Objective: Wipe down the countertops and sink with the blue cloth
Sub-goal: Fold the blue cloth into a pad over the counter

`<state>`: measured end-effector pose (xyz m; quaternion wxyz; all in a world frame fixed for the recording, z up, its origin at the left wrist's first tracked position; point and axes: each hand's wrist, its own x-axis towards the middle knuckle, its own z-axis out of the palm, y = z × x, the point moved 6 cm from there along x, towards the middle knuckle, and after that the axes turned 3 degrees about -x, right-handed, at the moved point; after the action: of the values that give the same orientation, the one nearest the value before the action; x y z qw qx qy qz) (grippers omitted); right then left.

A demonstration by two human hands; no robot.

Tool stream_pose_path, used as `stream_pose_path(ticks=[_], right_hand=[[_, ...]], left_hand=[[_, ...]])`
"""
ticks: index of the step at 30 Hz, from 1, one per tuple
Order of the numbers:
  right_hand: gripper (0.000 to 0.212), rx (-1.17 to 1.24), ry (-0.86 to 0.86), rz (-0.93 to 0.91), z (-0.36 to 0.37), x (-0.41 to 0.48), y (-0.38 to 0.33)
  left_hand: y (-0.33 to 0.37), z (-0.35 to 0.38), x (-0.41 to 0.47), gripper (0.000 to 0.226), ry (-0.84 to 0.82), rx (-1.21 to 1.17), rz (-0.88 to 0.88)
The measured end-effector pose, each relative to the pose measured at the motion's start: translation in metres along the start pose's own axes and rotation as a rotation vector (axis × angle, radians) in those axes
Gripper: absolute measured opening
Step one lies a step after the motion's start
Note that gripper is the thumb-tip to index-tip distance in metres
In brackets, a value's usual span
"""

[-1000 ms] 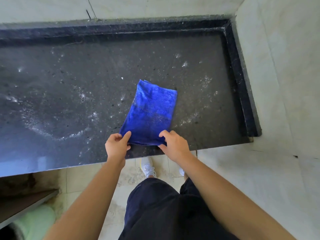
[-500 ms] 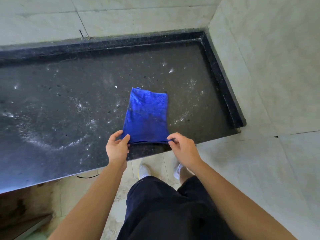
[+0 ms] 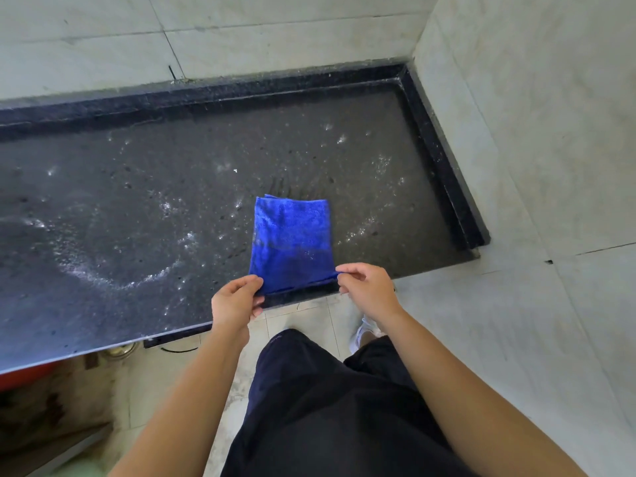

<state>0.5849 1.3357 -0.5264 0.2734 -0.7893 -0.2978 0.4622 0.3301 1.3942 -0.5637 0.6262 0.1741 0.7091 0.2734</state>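
A folded blue cloth [image 3: 292, 241] lies flat on the dark speckled countertop [image 3: 137, 208], near its front edge and right of centre. My left hand [image 3: 235, 302] pinches the cloth's near left corner. My right hand [image 3: 366, 287] pinches its near right corner. Both hands sit at the counter's front edge, with the cloth stretched between them. White soapy streaks and droplets cover the counter left of the cloth and around it. No sink is in view.
A raised black rim [image 3: 444, 160] borders the counter at the back and right, against pale tiled walls [image 3: 533, 115]. Below the front edge are my dark trousers [image 3: 327, 407], white shoes [image 3: 364, 333] and a tiled floor [image 3: 296, 315]. Something red [image 3: 24, 373] shows under the counter at left.
Both hands have drawn the cloth toward the front edge and straightened it. The view has tilted, showing more of the back wall.
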Motion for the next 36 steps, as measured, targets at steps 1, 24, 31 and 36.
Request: stream_pose_path(ticks=[1, 24, 31, 36], right_hand=[[0.020, 0.058, 0.004, 0.013, -0.001, 0.003, -0.005], [0.039, -0.254, -0.056, 0.137, 0.024, 0.120, -0.010], [0.012, -0.250, -0.130, 0.190, 0.013, 0.101, 0.003], [0.028, -0.041, -0.236, 0.299, 0.010, 0.084, 0.022]], left_hand=[[0.010, 0.004, 0.003, 0.005, 0.008, 0.012, 0.027], [0.050, 0.045, 0.077, 0.039, 0.142, 0.646, 0.358], [0.035, 0.027, 0.054, 0.029, 0.123, 0.701, 0.335], [0.023, 0.037, 0.040, 0.052, 0.000, 1.134, 0.542]])
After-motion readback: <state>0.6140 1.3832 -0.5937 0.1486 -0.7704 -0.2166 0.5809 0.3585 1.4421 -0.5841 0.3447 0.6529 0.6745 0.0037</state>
